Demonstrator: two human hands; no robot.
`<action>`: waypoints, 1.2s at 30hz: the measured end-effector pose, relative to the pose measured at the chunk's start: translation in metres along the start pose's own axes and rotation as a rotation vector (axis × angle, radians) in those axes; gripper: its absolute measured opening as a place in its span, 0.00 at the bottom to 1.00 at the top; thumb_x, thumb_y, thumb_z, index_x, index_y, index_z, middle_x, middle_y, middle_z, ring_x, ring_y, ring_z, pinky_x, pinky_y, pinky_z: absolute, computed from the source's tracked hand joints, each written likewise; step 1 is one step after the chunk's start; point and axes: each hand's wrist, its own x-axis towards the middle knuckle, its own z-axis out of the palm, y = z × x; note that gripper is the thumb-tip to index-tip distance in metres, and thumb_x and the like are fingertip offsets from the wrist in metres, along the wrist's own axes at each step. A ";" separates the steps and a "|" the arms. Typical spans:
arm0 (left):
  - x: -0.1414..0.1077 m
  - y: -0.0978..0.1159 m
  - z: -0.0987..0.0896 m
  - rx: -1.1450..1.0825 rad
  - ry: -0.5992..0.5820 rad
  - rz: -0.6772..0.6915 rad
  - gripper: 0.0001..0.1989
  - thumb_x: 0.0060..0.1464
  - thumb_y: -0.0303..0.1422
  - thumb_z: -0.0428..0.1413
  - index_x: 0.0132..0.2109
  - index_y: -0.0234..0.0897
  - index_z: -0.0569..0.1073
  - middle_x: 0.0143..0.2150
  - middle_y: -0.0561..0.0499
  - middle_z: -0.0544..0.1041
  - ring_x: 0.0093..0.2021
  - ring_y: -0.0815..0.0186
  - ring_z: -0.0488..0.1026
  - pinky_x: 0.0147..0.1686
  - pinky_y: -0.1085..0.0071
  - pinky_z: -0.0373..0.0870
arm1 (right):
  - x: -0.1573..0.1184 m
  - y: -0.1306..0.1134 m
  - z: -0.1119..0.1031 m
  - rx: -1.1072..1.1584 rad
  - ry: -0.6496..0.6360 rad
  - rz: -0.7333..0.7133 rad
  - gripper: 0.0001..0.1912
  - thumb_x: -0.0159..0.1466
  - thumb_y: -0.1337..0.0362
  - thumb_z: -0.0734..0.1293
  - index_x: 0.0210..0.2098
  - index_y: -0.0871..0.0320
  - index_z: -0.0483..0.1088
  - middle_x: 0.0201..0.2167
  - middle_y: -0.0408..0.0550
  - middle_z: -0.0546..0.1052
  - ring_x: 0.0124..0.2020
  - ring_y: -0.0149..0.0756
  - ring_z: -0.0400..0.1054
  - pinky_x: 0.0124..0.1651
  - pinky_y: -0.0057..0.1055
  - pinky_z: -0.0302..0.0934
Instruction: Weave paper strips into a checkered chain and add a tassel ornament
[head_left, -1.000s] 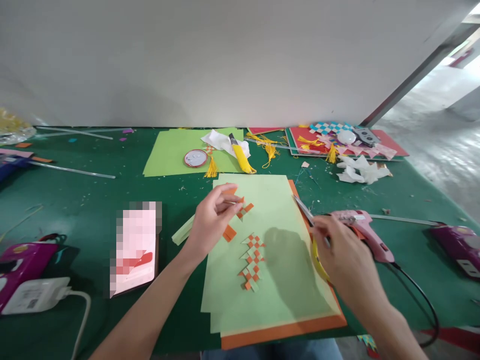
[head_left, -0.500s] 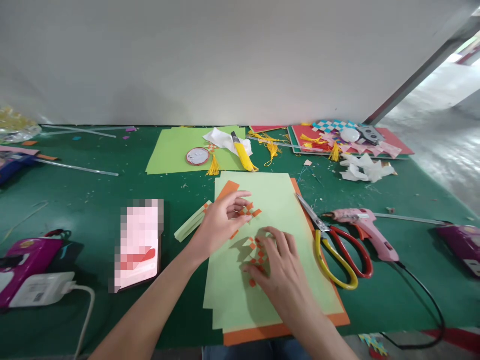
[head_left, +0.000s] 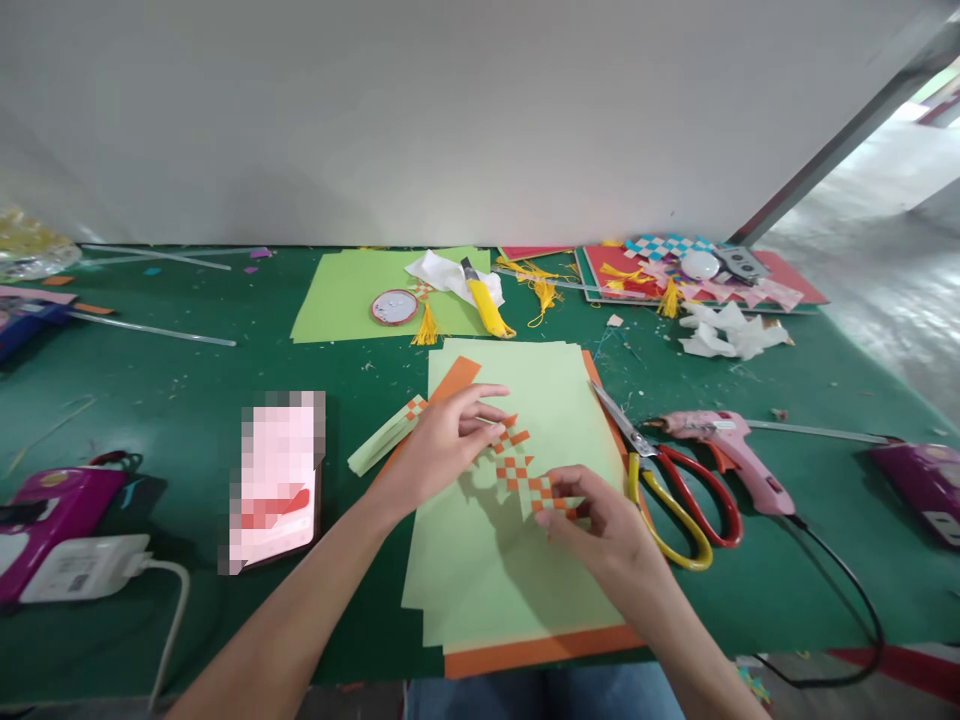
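Over the pale green paper sheets [head_left: 480, 570], a zigzag woven paper strip [head_left: 515, 471] in orange and pale green checks stretches between my hands. My left hand [head_left: 457, 430] has thumb and fingers closed at its upper end. At the lower right end, my right hand [head_left: 600, 515] pinches the strip between thumb and fingers. Whether the strip is one piece or several woven pieces in a row, I cannot tell. A flat orange paper strip [head_left: 459, 374] lies partly under my left hand. Beside that hand rests a bundle of pale green strips [head_left: 382, 440] with a checkered end.
Red-and-yellow-handled scissors [head_left: 679, 495] and a pink glue gun [head_left: 731, 450] with a cord lie right of the sheets. A phone [head_left: 277, 485] and a white charger [head_left: 86, 570] are to the left. Behind are a yellow cutter [head_left: 487, 300], green paper [head_left: 330, 300] and crumpled tissue [head_left: 735, 332].
My right hand has moved right and slightly up, its fingers now pinching the strip's end. The checkered strip has turned and spread toward the right. My left hand has barely moved.
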 end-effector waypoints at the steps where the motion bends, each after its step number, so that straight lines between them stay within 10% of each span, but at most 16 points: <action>1: 0.000 0.000 0.000 0.001 -0.008 0.007 0.19 0.58 0.36 0.56 0.56 0.44 0.69 0.47 0.47 0.79 0.44 0.60 0.78 0.44 0.65 0.75 | 0.000 0.000 -0.002 0.009 0.005 0.003 0.12 0.55 0.58 0.69 0.38 0.55 0.71 0.35 0.45 0.74 0.29 0.32 0.68 0.33 0.30 0.63; 13: 0.002 -0.001 0.001 0.004 -0.075 0.031 0.21 0.54 0.31 0.57 0.55 0.41 0.70 0.45 0.47 0.77 0.44 0.63 0.77 0.46 0.66 0.74 | -0.004 -0.005 -0.013 0.267 0.060 0.073 0.16 0.51 0.56 0.74 0.35 0.57 0.71 0.31 0.42 0.73 0.24 0.28 0.63 0.30 0.27 0.59; 24: 0.001 0.003 0.000 0.112 -0.012 0.128 0.08 0.52 0.24 0.51 0.34 0.37 0.75 0.41 0.49 0.79 0.41 0.64 0.77 0.44 0.68 0.73 | -0.003 -0.002 -0.021 0.669 -0.033 0.183 0.13 0.56 0.55 0.73 0.32 0.56 0.68 0.29 0.46 0.77 0.29 0.34 0.69 0.29 0.28 0.58; 36: 0.002 0.004 0.001 0.131 0.029 0.079 0.09 0.51 0.25 0.51 0.36 0.37 0.75 0.37 0.51 0.79 0.34 0.67 0.75 0.31 0.73 0.70 | -0.003 -0.001 -0.017 0.540 -0.026 0.074 0.15 0.57 0.56 0.73 0.39 0.56 0.70 0.31 0.48 0.80 0.29 0.35 0.73 0.29 0.29 0.61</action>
